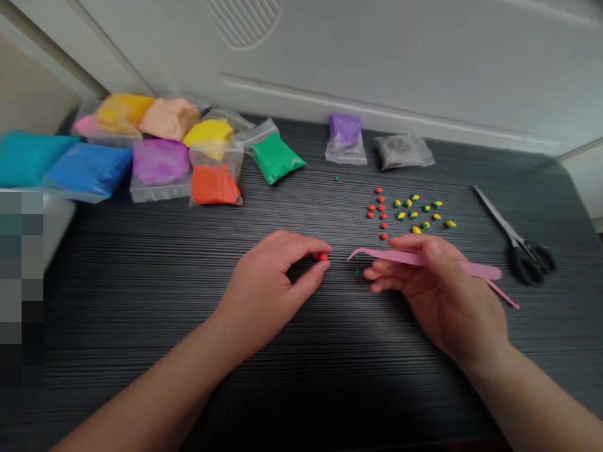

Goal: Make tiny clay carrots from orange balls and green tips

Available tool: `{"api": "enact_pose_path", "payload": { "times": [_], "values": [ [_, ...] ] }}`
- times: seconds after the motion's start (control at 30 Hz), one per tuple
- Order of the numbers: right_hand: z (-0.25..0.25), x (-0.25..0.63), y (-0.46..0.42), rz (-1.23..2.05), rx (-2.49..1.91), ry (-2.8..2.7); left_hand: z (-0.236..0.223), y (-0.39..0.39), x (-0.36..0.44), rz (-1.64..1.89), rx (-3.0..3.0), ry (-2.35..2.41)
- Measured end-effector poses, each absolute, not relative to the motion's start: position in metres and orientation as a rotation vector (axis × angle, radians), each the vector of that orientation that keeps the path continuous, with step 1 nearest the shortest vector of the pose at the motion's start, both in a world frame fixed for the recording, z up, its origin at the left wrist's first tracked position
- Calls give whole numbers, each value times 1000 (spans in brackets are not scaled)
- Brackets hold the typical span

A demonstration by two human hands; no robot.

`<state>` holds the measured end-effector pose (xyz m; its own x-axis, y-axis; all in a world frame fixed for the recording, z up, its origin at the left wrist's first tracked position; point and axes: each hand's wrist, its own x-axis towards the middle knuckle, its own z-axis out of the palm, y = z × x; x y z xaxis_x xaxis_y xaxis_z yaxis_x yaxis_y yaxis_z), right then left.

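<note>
Between the thumb and fingertips of my left hand [268,285] is a small red clay ball [323,257]. My right hand [447,295] grips pink tweezers [400,255], their bent tip pointing left toward the red ball but apart from it. A thin pink rod [504,295] shows below the tweezers' back end; whether it is a separate tool I cannot tell. Just beyond my right hand lie several red clay balls [381,208] in a rough column. To their right are several small yellow clay pieces with green parts [413,215].
Scissors with black handles [525,257] lie on the right of the dark ribbed table [264,389]. Bags of coloured clay, among them orange [214,185], green [276,157] and blue [89,168], lie at the back left. A purple bag [345,132] and a grey bag [402,150] rest near the wall.
</note>
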<state>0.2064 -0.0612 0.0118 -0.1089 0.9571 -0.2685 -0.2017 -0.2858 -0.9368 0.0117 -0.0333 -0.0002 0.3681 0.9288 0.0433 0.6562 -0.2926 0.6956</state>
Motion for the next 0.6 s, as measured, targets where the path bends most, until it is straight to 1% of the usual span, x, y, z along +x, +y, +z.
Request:
{"api": "enact_pose_path", "payload": {
  "times": [0.1, 0.27, 0.37, 0.47, 0.6],
  "values": [
    [12, 211, -62, 1473, -1256, -1020, 0, -33, 12, 601, 2060, 1373],
    [14, 218, -65, 1187, -1474, -1233, 1, -33, 12, 565, 2080, 1374],
    [13, 219, -66, 1060, -1531, -1322, 1, -33, 12, 571, 2105, 1373],
    [10, 219, -67, 974, -1502, -1469, 2, -33, 11, 541, 2110, 1360],
    [10, 219, -66, 953, -1415, -1543, 5, -33, 11, 517, 2110, 1355]
  ]
}}
